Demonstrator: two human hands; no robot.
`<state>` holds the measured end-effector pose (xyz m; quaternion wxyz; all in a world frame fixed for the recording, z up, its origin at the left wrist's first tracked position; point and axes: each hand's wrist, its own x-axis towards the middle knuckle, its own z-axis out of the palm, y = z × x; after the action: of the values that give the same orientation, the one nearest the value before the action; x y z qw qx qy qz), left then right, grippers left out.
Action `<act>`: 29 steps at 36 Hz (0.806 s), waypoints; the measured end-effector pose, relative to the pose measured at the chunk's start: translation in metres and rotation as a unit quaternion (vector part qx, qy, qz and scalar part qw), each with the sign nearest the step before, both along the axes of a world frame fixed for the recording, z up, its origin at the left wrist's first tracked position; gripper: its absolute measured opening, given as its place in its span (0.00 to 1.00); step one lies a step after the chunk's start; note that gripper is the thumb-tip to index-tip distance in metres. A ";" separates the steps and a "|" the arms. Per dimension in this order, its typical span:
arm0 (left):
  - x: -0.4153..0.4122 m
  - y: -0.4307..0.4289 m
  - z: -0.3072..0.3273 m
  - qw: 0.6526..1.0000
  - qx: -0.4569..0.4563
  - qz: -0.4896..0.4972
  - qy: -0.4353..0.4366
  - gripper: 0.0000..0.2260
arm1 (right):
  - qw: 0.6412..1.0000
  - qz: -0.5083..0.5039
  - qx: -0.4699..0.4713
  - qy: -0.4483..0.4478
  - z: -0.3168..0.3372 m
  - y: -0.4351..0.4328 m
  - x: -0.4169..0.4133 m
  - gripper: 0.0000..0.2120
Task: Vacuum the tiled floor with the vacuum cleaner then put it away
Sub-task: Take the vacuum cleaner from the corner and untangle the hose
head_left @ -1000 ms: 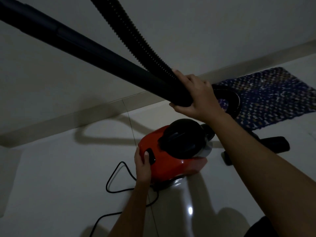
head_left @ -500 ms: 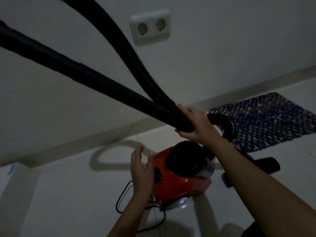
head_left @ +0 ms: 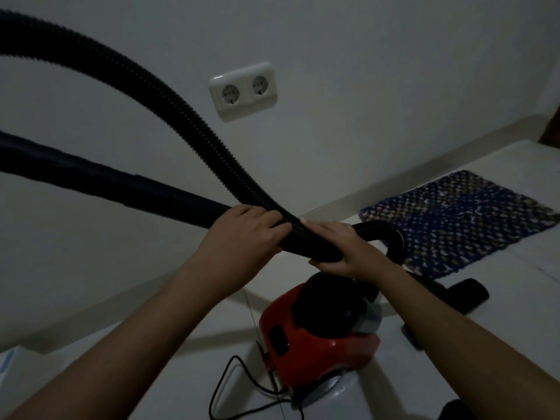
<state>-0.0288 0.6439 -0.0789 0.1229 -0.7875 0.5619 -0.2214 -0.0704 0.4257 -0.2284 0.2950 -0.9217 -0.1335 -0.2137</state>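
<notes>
Clearly, the vacuum cleaner point(head_left: 318, 338), a red canister with a black top, is set on the pale tiled floor point(head_left: 121, 374) close below the hands, near the foot of the wall. Its ribbed hose point(head_left: 194, 128) is seen to rise in a high arc to the upper left, while the smooth rigid tube point(head_left: 127, 189) is held nearly level and runs off the left edge. Both are gathered where they cross: the left hand point(head_left: 245, 234) is closed over the tube and hose together, and the right hand point(head_left: 336, 247) is wrapped around the curved handle end just beside it, the 2 hands almost touching.

The step in hand is judged to be the gathering of hose and tube, either for use or for stowing; which of the 2 cannot be told from this view. It is done well if the hose is kept in a wide curve and not kinked at the bend by the right hand, and if the tube is steadied with both grips before anything is twisted or pulled apart.

The power cord point(head_left: 230, 383) is left looped loose on the floor behind the canister, and neither opening of the wall socket point(head_left: 244, 90) is seen to be occupied. The floor nozzle point(head_left: 466, 294) lies to the right, near a woven mat point(head_left: 460, 219); the cord is best kept clear of feet.
</notes>
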 end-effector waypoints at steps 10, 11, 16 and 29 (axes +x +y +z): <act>0.024 -0.004 0.036 0.968 0.203 0.039 0.145 0.21 | 0.997 0.014 -0.070 0.020 0.009 0.011 -0.006 0.32; 0.026 -0.004 0.043 0.962 0.202 0.049 0.178 0.21 | 0.997 0.007 -0.074 0.022 0.012 0.013 -0.008 0.32; 0.033 -0.012 0.078 0.907 0.176 0.117 0.363 0.17 | 0.995 -0.067 -0.015 0.076 0.038 0.026 -0.030 0.25; -0.041 -0.023 0.091 0.683 0.102 0.277 0.668 0.19 | 0.919 -0.267 0.187 0.223 0.101 0.074 -0.148 0.34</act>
<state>-0.0696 0.6213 0.0117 -0.1497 -0.8286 0.2701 0.4669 -0.2185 0.4999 -0.1275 0.4165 -0.8747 0.2290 -0.0947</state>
